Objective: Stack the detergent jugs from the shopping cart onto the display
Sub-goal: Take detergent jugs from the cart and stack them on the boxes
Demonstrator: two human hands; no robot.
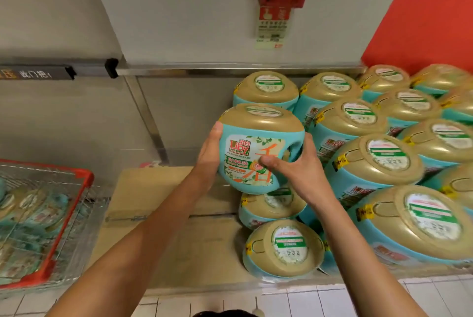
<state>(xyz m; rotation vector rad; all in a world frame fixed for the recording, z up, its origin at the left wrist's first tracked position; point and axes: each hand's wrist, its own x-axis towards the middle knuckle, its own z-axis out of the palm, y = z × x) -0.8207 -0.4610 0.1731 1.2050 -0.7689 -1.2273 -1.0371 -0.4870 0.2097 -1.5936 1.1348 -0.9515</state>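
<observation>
Teal plastic, gold lid: one detergent jug (258, 148) is held at mid-frame, upright, label toward the camera, not resting on anything. Left hand (211, 160) cups its left flank. Right hand (294, 173) wraps the handle side, thumb across the label. Both grips are closed on the jug, neither free. The display stack (384, 163) fills the right of the frame, tiered, lids up. Lower jugs (284, 247) stand on the cardboard base (163, 188), below and in front of the held one. The shopping cart (84, 176), lower left, holds more jugs, blurred. Step in hand, by my reading: placing at the stack's left edge. The next move likely calls for lowering the jug square onto the lid beneath, snug against the rear jug (266, 89). The domed lids look likely to tip a badly centred load.
</observation>
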